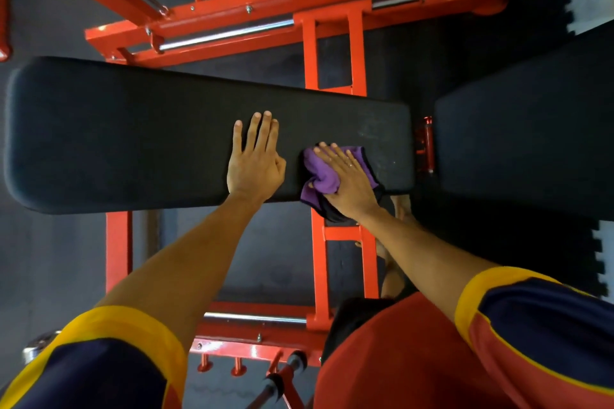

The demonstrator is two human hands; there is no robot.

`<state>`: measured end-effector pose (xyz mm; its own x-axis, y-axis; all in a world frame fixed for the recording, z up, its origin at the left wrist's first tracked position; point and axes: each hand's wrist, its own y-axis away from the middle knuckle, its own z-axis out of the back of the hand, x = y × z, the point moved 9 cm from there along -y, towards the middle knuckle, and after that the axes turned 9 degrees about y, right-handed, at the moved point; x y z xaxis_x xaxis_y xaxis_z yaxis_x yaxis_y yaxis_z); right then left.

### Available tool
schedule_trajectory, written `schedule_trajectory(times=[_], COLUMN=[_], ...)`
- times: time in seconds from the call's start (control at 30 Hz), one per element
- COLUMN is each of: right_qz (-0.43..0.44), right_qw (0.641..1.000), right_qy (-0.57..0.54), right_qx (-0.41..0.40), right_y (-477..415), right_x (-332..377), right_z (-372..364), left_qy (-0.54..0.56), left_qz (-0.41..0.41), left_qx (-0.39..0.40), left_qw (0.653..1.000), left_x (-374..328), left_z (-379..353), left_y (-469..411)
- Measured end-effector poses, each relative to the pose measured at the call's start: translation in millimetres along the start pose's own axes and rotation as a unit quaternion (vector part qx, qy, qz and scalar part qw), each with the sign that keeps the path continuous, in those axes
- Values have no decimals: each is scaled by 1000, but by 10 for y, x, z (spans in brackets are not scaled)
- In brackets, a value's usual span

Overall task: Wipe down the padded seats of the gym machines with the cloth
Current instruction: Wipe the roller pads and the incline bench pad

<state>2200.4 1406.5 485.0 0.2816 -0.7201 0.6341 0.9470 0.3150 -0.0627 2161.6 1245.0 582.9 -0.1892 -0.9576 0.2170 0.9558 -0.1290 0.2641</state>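
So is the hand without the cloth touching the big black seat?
Touching. The head view shows the left hand lying flat on the padded seat, fingers straight, palm down against it.

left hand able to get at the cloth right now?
Probably yes: the left hand rests flat on the bench pad beside the cloth, only bare pad between; the right hand covers part of it.
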Motion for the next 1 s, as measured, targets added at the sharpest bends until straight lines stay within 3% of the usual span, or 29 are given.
schedule_trajectory(times=[0.13,0.2,0.33,0.43,0.6,0.67,0.8,1.0], right_qz=[-182,-242,-240,-233,-391,-394,-358,-308], right_qw=[977,960,963,962,908,902,921,941], right_qy=[-61,-104,-115,-137,-41,-40,-107,-93], right_qx=[-96,-98,-48,-42,-146,-175,-109,-101], right_y=[342,389,167,97,525,565,345,-485], right_x=[-261,-143,73,-207,-908,-803,-442,-813], right_z=[194,165,18,62,311,359,114,318], left_qy=[1,6,12,37,90,96,100,89], left_qz=[15,34,1,-30,-42,-52,-66,-92], left_qx=[15,16,25,23,17,14,17,30], left_qw=[1000,999,1000,999,995,994,993,991], left_x=[-38,-79,-310,-464,-627,-708,-851,-990], left_z=[3,3,-94,-124,-102,-102,-131,-226], left_y=[5,-31,-151,-319,-620,-713,-869,-1088])
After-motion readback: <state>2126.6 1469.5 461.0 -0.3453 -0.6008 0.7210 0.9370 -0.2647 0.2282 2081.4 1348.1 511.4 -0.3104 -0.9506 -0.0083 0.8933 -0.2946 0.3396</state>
